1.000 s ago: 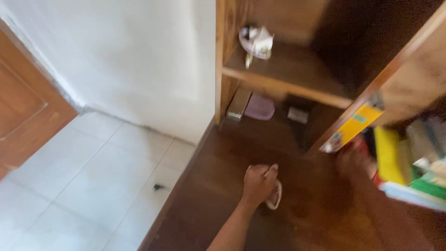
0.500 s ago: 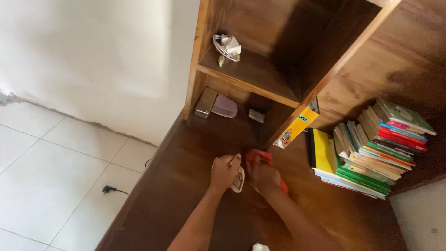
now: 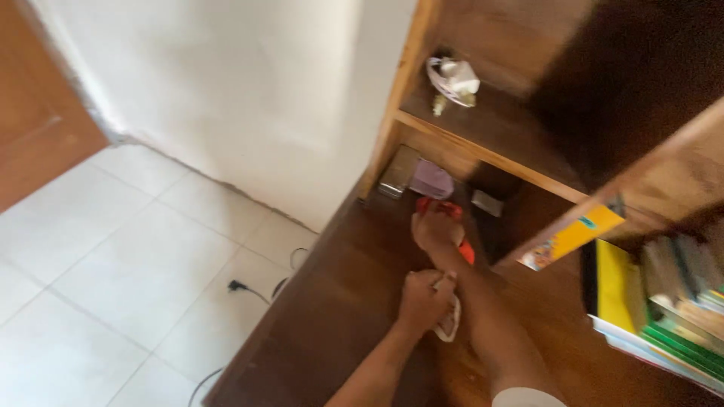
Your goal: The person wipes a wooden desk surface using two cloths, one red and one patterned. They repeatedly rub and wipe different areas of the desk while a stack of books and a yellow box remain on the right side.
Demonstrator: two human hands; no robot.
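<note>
1. Your left hand rests on the dark wooden table, fingers curled shut around a white object.
2. Your right hand reaches toward the shelf, fingers closed on a red cloth pressed against the table.
3. Stacked books lie at right.

Both forearms are bare from wrist to elbow. The left hand and the right hand carry no gloves, rings or watch that can be made out. A white sleeve edge shows at the right upper arm, at the bottom border of the view.
</note>
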